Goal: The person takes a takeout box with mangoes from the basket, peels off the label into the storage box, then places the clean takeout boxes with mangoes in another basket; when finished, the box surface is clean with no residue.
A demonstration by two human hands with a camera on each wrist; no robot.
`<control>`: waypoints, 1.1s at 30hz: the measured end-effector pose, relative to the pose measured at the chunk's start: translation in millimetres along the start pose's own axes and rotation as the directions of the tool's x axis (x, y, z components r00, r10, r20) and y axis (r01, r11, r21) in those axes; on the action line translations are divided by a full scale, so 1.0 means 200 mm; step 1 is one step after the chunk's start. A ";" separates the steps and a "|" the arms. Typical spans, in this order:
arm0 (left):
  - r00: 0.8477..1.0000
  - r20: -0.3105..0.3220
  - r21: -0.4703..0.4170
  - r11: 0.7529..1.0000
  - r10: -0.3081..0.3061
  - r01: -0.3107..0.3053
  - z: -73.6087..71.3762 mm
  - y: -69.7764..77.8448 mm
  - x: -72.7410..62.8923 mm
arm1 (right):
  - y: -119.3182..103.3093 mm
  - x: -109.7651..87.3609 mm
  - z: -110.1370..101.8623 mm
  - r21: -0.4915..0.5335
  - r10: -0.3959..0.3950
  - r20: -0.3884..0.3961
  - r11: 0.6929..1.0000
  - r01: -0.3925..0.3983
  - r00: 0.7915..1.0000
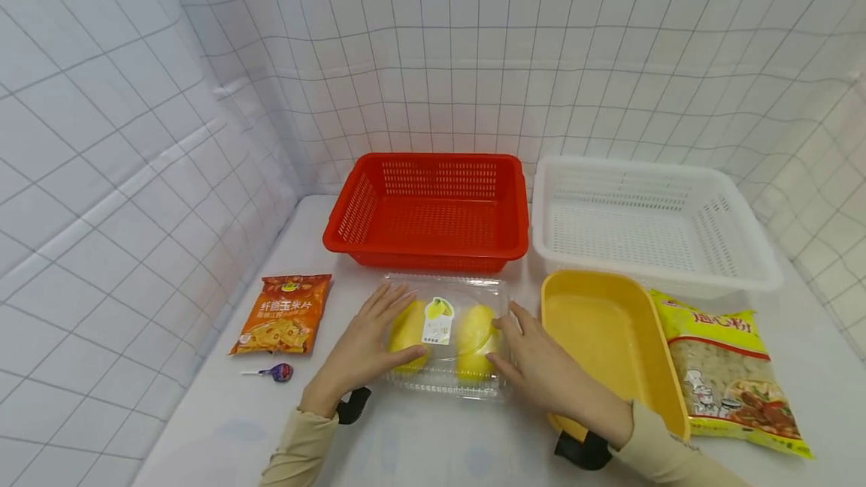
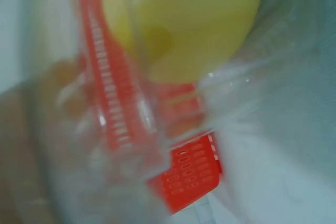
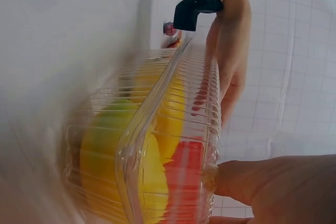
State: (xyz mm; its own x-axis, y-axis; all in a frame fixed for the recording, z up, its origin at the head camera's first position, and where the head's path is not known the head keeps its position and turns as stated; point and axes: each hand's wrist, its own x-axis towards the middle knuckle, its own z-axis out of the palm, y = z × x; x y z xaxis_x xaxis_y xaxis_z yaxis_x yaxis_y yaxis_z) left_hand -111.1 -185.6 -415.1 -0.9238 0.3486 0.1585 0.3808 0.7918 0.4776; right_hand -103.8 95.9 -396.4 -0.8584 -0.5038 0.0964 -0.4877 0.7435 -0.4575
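A clear plastic clamshell box (image 1: 441, 383) lies before me, with two large yellow fruits (image 1: 475, 337) inside. A white label (image 1: 437, 320) with a fruit picture is on its lid. My left hand (image 1: 361, 344) reaches over the box's left side, fingers spread, thumb lying along the lid. At the right side is my right hand (image 1: 541, 358), its thumb and fingertips on the lid. In the right wrist view both hands are at the top of the box (image 3: 163, 87), fingers not curled round it. The left wrist view is blurred, with a fruit (image 2: 184, 19) seen through clear plastic.
Behind the box stand a red basket (image 1: 433, 254) and a white basket (image 1: 656, 269). A yellow tray (image 1: 595, 322) lies under my right forearm, beside a pasta bag (image 1: 734, 374). At the left are an orange snack bag (image 1: 284, 314) and a lollipop (image 1: 280, 373).
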 end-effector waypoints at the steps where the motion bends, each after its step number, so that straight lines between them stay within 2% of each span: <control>1: 1.000 -0.005 -0.009 1.000 -0.005 0.005 0.01 0.00 0.00 | 0.00 0.00 -0.01 -0.003 -0.002 0.005 1.000 0.002 1.000; 3: 1.000 -0.015 -0.030 0.999 -0.014 0.013 0.02 0.00 0.00 | 0.01 0.01 -0.02 -0.023 -0.010 0.009 1.000 0.010 1.000; 6: 0.999 -0.025 -0.054 0.998 -0.023 0.021 0.02 -0.01 -0.01 | 0.01 0.04 -0.07 -0.099 -0.062 -0.028 0.993 0.059 0.998; 10: 0.999 -0.031 -0.074 0.997 -0.030 0.027 0.03 -0.02 -0.01 | 0.01 0.13 -0.14 -0.172 -0.136 -0.082 0.978 0.120 0.987; 13: 0.999 -0.037 -0.085 0.996 -0.036 0.033 0.03 -0.02 -0.01 | -0.01 0.23 -0.18 -0.146 -0.171 -0.090 0.977 0.157 0.981; 16: 0.998 -0.041 -0.094 0.995 -0.039 0.035 0.04 -0.02 -0.01 | -0.02 0.32 -0.18 -0.083 -0.188 -0.064 0.980 0.183 0.980; 23: 0.999 -0.041 -0.108 0.994 -0.034 0.029 0.04 -0.02 -0.01 | -0.07 0.48 -0.15 0.038 -0.117 0.107 0.993 0.113 0.987; 33: 0.998 -0.032 -0.116 0.992 -0.048 0.044 0.03 -0.01 -0.01 | -0.12 0.56 -0.07 -0.015 -0.019 0.215 1.000 0.022 0.976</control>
State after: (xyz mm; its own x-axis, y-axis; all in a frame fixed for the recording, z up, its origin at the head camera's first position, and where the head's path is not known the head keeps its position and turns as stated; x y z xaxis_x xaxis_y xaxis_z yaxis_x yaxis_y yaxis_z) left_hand -109.7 -184.9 -421.4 -0.9419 0.2940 0.1623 0.3320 0.7428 0.5814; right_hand -189.9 28.7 -362.5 -0.7950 -0.6003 -0.0873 -0.5091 0.7385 -0.4420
